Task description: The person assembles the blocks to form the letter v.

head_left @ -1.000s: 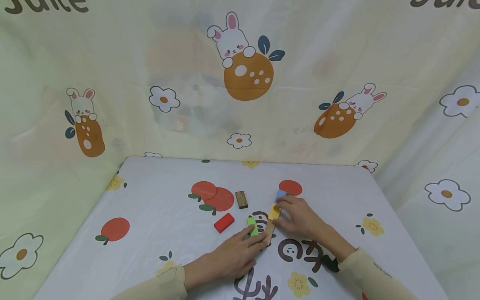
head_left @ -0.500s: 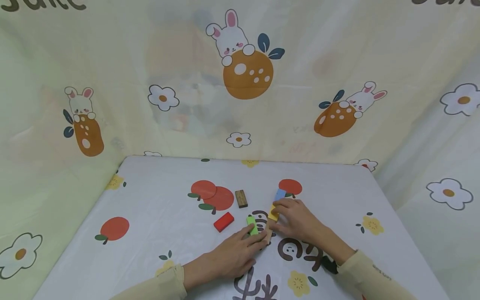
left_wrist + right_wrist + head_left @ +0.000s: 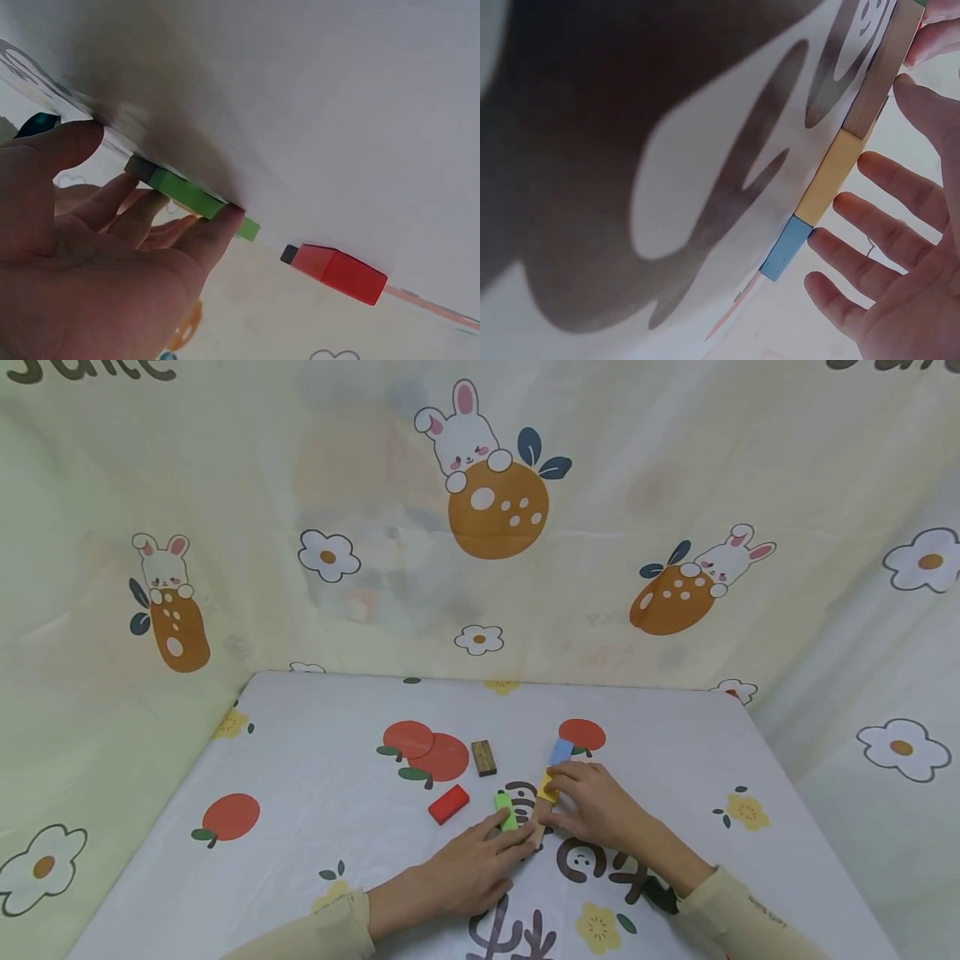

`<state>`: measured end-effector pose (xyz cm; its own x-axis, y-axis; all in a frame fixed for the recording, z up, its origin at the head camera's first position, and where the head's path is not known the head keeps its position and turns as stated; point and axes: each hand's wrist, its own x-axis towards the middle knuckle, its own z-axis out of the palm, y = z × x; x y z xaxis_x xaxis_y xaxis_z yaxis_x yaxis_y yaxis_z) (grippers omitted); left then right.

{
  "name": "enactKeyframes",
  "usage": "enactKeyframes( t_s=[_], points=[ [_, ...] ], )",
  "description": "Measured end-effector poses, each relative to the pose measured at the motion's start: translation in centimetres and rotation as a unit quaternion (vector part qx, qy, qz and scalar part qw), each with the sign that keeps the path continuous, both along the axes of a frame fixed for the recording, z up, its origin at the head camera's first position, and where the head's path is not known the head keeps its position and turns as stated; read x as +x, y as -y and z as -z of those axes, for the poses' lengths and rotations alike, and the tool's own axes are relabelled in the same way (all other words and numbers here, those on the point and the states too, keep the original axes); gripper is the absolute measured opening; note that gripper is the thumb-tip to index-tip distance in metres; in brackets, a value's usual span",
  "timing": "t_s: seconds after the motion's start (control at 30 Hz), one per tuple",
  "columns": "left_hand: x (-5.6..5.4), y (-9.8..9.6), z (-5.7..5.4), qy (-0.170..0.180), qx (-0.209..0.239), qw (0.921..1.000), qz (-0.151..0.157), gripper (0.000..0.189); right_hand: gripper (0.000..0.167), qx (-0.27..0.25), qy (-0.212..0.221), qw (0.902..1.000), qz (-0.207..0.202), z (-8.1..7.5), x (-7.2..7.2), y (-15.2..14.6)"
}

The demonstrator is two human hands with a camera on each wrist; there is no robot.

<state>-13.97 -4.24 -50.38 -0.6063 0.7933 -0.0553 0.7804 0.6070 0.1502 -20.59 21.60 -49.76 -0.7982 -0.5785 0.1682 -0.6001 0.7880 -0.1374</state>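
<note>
- Fingers of the right hand (image 3: 596, 806) now lie lower over the yellow block (image 3: 546, 787) than a second ago, when they reached up to the blue block (image 3: 561, 750); the blue one now lies bare at 12 o'clock of that hand.
- Right hand: fingers straight and spread in the right wrist view, tips beside the row of blue block (image 3: 786, 248), yellow block (image 3: 831, 176) and plain wooden block (image 3: 881, 69), which lie end to end and touch.
- Left hand (image 3: 468, 868) has not shifted: it lies flat on the table (image 3: 315, 827), fingers loosely straight, tips touching the green block (image 3: 505, 811) and the wooden block's near end; it grips nothing.
- Green block (image 3: 193, 196) lies just at 9 o'clock of the wooden block (image 3: 539, 827).
- Red block (image 3: 448, 804) sits at 9 o'clock of the green one, apart; a dark brown block (image 3: 483, 758) lies at 11 o'clock.
- Containers: none of the blocks sits in one; all lie on the printed tablecloth.
</note>
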Motion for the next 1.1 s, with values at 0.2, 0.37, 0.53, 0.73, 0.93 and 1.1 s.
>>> enactKeyframes(
  t_s=[0.2,0.37,0.53,0.73,0.93,1.1],
  points=[
    [-0.01,0.05,0.06,-0.003,-0.001,1.0,0.002,0.07,0.039,-0.002,0.001,1.0,-0.002,0.08,0.04,-0.05],
    [0.04,0.11,0.08,-0.001,-0.004,1.0,0.001,0.07,0.04,-0.002,0.005,1.0,-0.002,0.13,0.08,0.07],
    [0.0,0.15,0.11,-0.007,0.0,1.0,0.006,0.07,0.043,0.006,0.008,0.9999,0.004,-0.03,0.02,0.16],
    [-0.11,0.07,0.31,-0.005,0.004,1.0,0.005,0.072,0.042,0.007,0.015,0.9998,0.01,-0.35,-0.02,0.26],
    [-0.11,0.01,0.42,-0.009,0.001,0.9999,0.006,0.073,0.041,0.01,0.018,0.9997,0.016,-0.39,-0.07,0.31],
    [-0.11,-0.01,0.43,-0.011,-0.001,0.9999,0.008,0.073,0.042,0.018,0.018,0.9995,0.018,-0.29,-0.12,0.29]
  ],
)
